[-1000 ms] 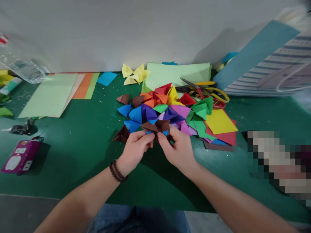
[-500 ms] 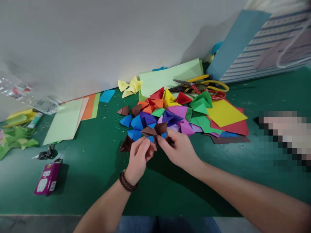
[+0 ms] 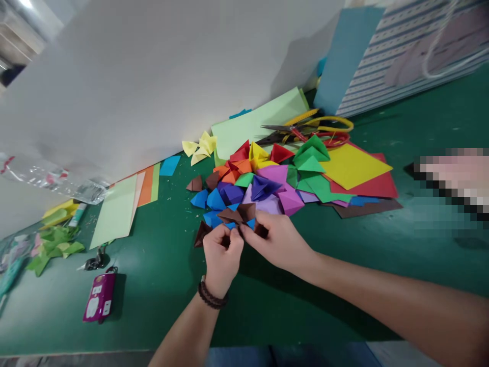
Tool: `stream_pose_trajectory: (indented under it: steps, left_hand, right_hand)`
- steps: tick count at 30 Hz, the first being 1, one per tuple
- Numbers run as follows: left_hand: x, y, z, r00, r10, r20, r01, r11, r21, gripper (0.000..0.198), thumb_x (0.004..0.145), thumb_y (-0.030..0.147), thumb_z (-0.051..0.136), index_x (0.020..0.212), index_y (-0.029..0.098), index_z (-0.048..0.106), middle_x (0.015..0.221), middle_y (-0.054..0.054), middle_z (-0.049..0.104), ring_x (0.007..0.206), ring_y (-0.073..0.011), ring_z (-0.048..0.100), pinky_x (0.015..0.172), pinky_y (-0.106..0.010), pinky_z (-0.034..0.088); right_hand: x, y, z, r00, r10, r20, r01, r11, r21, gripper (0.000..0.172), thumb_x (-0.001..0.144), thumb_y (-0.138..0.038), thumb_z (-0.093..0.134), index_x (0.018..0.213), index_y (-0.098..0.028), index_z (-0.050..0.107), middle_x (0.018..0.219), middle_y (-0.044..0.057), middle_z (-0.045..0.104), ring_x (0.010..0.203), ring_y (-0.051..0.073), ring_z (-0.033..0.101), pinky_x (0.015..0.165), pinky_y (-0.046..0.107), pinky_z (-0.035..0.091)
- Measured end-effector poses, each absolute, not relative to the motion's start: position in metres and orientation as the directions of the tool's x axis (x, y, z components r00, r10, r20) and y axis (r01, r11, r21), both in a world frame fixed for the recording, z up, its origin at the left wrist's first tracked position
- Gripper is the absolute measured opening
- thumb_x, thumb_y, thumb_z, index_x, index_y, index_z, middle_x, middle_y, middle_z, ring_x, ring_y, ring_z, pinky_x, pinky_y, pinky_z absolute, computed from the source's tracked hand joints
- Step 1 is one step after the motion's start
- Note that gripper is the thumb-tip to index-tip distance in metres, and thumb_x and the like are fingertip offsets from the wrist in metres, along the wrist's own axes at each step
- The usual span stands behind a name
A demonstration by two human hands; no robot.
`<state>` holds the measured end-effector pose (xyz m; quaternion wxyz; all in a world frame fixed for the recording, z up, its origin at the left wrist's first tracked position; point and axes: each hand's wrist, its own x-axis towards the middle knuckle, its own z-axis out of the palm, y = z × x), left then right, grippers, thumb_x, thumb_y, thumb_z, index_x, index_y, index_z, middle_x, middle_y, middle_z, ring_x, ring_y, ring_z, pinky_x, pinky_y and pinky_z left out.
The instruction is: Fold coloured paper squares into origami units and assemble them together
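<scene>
Both hands pinch a folded brown and blue paper piece (image 3: 231, 216) just in front of a colourful pile. My left hand (image 3: 221, 257), with a dark braided bracelet on its wrist, is closed on the near left side of the piece. My right hand (image 3: 284, 239) grips the right side with thumb and fingers; part of the paper is hidden behind it. Close by on the left lies a dark brown folded paper (image 3: 201, 234). Blue folded papers (image 3: 216, 199), purple ones (image 3: 265, 187) and orange ones (image 3: 241, 166) lie just beyond the hands.
Scissors (image 3: 332, 138) lie behind the pile, and flat yellow paper (image 3: 357, 165) to its right. Pale green sheets (image 3: 114, 211), a plastic bottle (image 3: 89, 190) and a purple box (image 3: 100, 298) are at left. A striped bag (image 3: 382, 66) stands at the back right.
The camera view has tilted and shifted. My left fingers have curled in closer to the right thumb, both hands still on the brown and blue paper piece.
</scene>
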<state>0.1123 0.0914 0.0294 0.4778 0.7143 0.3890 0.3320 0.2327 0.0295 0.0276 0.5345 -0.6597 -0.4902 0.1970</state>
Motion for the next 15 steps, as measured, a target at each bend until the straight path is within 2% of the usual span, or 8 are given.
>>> stream_pose_trajectory:
  steps: [10, 15]
  left_hand:
    - [0.1079, 0.0969, 0.0209, 0.511, 0.858, 0.057, 0.244, -0.209, 0.947, 0.047, 0.086, 0.037, 0.043, 0.044, 0.018, 0.033, 0.042, 0.005, 0.031, 0.041, -0.0065, 0.025, 0.045, -0.024, 0.023]
    - [0.1088, 0.0999, 0.0291, 0.519, 0.855, 0.026, 0.317, -0.22, 0.923, 0.044, 0.083, 0.033, 0.043, 0.043, 0.019, 0.028, 0.04, 0.005, 0.028, 0.041, -0.0061, 0.023, 0.044, -0.025, 0.019]
  right_hand:
    - [0.2341, 0.0282, 0.0321, 0.362, 0.891, 0.275, 0.453, 0.09, -0.887, 0.024, 0.081, -0.029, 0.05, 0.06, -0.02, 0.042, 0.048, -0.004, 0.048, 0.042, 0.008, 0.043, 0.043, 0.021, 0.028]
    - [0.233, 0.0283, 0.0291, 0.352, 0.891, 0.287, 0.452, 0.106, -0.886, 0.027, 0.081, -0.027, 0.052, 0.059, -0.021, 0.038, 0.047, -0.005, 0.045, 0.042, 0.008, 0.041, 0.044, 0.021, 0.028]
